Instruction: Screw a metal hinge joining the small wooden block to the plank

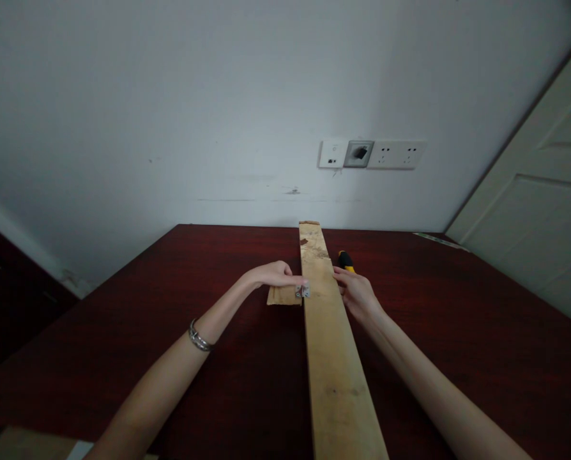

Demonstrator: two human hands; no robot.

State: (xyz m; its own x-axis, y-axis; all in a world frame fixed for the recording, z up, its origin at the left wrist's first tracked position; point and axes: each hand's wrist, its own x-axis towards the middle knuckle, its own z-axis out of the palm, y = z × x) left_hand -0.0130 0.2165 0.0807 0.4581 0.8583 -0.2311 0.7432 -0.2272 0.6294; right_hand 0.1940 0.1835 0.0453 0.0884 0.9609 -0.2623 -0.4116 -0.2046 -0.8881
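A long wooden plank (pixel 336 358) lies lengthwise on the dark red table. Against its left edge sits a short wood piece (pixel 281 296). A small metal hinge (pixel 303 291) spans the joint between the two. My left hand (pixel 276 275) has its fingers curled, and its thumb presses on the hinge. Along the plank's right edge, my right hand (pixel 358 295) grips with bent fingers; some fingertips are hidden by the wood. Just beyond that hand lies a tool with a black and yellow handle (pixel 346 260), its far part hidden.
The dark red table (pixel 228 396) meets a white wall (pixel 194 115). Sockets (pixel 395 154) and a black plug (pixel 361 153) are on the wall. A white panelled door (pixel 548 211) stands at right. Something tan (pixel 31 445) shows low at left.
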